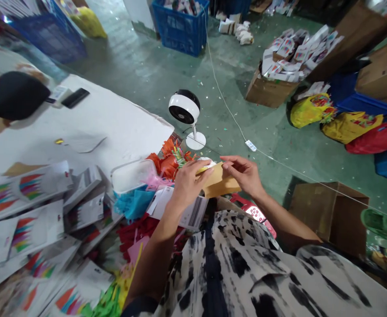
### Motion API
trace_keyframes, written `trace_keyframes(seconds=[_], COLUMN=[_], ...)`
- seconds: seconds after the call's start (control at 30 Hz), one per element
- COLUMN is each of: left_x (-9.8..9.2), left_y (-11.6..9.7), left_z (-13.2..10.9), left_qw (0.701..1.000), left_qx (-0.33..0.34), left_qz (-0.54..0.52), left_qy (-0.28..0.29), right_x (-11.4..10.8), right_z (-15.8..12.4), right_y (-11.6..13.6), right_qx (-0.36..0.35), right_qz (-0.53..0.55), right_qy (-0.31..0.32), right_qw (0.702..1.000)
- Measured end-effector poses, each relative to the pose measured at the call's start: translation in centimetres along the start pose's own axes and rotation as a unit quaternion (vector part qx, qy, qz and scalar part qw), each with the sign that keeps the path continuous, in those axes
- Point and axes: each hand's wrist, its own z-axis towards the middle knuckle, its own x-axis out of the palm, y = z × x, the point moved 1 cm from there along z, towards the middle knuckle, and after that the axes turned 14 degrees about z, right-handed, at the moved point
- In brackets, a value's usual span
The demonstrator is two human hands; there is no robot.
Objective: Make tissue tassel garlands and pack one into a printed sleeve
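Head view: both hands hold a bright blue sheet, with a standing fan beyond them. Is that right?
Not quite: the sheet in the left hand and right hand is tan, not bright blue, as the head view shows. The standing fan is beyond them, as stated.

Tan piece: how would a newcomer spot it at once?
Start at the blotched shirt at the bottom. Just above it in the picture, the tan piece sits between the left hand and right hand. Its plain surface sets it apart from the colour-printed packs at left.
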Motion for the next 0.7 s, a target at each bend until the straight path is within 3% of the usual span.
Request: trace_keyframes(seconds=[0.1,0.27,0.5,0.7], left_x=[1.1,1.7,1.7,1.4], left_y=[0.0,0.4,0.0,0.4], left_z=[-0.2,-0.9,-1.7,-1.7], left_qw=[0.995,0.985,0.985,0.983], left_qx=[-0.043,-0.094,-0.118,-0.102], left_qz=[-0.086,-0.146,-0.128,-0.142], left_qy=[0.037,0.021,0.026,0.051], right_x=[0.7,1.0,0.6,0.6], right_z=[-0.3,-0.6,-0.2,0.0], right_y=[0.4,0.7,0.8,0.2], right_qx=[-0.002,-0.009,-0.020,0.034], right_qz=[-0.047,-0.093,-0.099,-0.037], right_qy=[0.051,0.092,0.143,0.141], right_qw=[0.998,0.991,0.985,0.989])
